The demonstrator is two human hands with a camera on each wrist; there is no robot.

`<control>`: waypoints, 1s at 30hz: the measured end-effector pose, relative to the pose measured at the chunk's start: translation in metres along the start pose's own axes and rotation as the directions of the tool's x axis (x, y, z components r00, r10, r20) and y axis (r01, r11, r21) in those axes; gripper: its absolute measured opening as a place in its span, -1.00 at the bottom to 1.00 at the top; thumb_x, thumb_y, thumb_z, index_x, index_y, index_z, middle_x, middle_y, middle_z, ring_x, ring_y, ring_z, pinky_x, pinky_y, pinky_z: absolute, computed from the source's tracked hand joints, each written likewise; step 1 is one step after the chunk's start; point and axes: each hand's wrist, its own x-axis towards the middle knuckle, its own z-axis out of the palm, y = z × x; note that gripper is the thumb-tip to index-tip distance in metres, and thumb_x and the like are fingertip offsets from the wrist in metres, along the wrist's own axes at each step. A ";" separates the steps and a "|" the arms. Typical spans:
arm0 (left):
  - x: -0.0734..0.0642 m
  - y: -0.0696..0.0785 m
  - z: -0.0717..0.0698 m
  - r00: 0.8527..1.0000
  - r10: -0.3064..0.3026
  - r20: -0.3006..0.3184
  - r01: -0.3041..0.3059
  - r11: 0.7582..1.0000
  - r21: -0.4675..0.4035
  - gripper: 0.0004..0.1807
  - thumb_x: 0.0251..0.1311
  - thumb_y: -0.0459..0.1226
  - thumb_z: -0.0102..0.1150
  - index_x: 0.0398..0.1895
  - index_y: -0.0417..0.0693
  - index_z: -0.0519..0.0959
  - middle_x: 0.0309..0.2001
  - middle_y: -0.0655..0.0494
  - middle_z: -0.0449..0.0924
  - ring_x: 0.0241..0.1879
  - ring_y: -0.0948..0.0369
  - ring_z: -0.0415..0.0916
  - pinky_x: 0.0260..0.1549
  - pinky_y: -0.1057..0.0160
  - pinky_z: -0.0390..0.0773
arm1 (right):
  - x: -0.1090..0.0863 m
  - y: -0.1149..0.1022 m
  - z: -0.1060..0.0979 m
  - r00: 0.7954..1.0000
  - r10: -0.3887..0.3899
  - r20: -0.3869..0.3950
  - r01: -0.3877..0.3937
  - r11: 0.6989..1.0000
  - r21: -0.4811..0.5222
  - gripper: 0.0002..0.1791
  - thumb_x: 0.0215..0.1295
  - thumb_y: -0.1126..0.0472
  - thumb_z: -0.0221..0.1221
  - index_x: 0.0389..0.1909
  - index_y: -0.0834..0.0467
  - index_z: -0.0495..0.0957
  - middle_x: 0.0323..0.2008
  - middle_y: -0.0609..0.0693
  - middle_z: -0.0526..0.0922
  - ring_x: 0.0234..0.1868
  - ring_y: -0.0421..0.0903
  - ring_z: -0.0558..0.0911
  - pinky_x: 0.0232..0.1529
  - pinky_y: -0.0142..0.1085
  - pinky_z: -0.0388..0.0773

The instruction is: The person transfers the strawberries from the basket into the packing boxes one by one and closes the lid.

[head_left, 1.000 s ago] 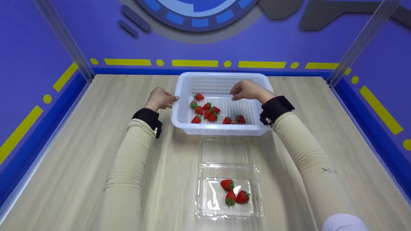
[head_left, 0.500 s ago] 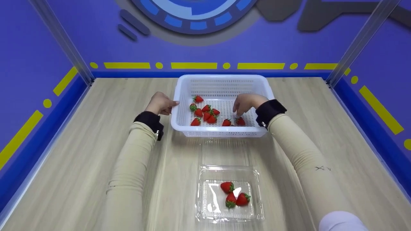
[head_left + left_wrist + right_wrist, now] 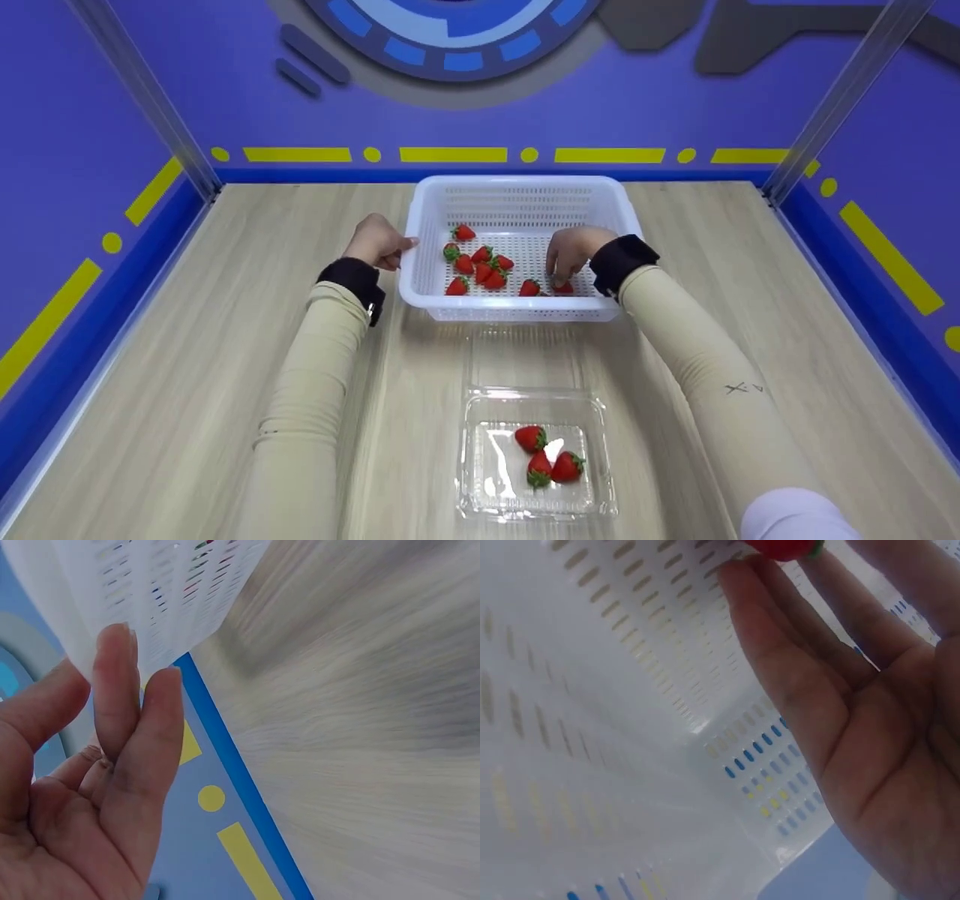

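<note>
My left hand (image 3: 375,241) holds the left rim of a white slotted plastic basket (image 3: 517,302), thumb on the rim and fingers (image 3: 163,709) against the outer wall. Inside the basket, my right hand (image 3: 576,249) reaches down at the near right corner. Its fingertips and thumb pinch a strawberry (image 3: 564,288), mostly covered by the hand in the head view; the strawberry (image 3: 784,547) shows at the fingertips in the right wrist view. Just left of it lies another strawberry (image 3: 529,288). Several more strawberries (image 3: 482,271) cluster at the basket's left side.
Nearer the body, a clear plastic clamshell box (image 3: 495,450) stands open with three strawberries (image 3: 539,465) in it. Its transparent lid (image 3: 525,360) lies flat toward the basket. Blue-purple panels (image 3: 480,120) enclose the wooden table (image 3: 225,315) at the back and sides.
My right hand has lowered from above the basket to the strawberry at the near right corner and closed its fingers on it. My left hand has come to the basket's rim.
</note>
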 end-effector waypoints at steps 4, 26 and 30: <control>0.001 0.000 -0.001 1.000 -0.005 0.001 0.005 1.000 -0.013 -0.57 0.37 -0.27 0.28 0.07 -0.53 0.57 -0.80 0.16 0.46 -0.80 0.36 0.45 -0.66 0.41 0.63 | 0.001 -0.003 -0.001 1.000 -0.006 0.014 0.006 1.000 -0.015 -0.64 0.17 0.34 0.31 0.03 0.21 0.72 -0.16 -0.03 0.67 -0.11 -0.13 0.57 0.09 -0.25 0.57; 0.000 -0.004 0.002 1.000 0.013 0.009 -0.013 0.999 -0.050 -0.58 0.39 -0.27 0.25 0.05 -0.56 0.57 -0.86 0.19 0.44 -0.86 0.37 0.42 -0.72 0.43 0.58 | -0.006 -0.010 -0.019 0.905 -0.198 -0.377 0.210 0.978 -0.009 -0.76 0.15 0.37 0.25 -0.17 0.34 0.72 -0.23 0.23 0.73 -0.32 -0.04 0.49 -0.25 -0.31 0.43; 0.000 -0.006 0.001 1.000 0.017 -0.010 -0.017 0.999 -0.047 -0.59 0.38 -0.26 0.26 0.02 -0.54 0.58 -0.85 0.19 0.44 -0.85 0.37 0.42 -0.71 0.43 0.58 | -0.026 -0.012 -0.034 0.827 -0.247 -0.506 0.302 0.953 0.030 -0.75 0.24 0.38 0.25 -0.08 0.34 0.72 -0.22 0.26 0.73 -0.30 0.01 0.52 -0.20 -0.25 0.47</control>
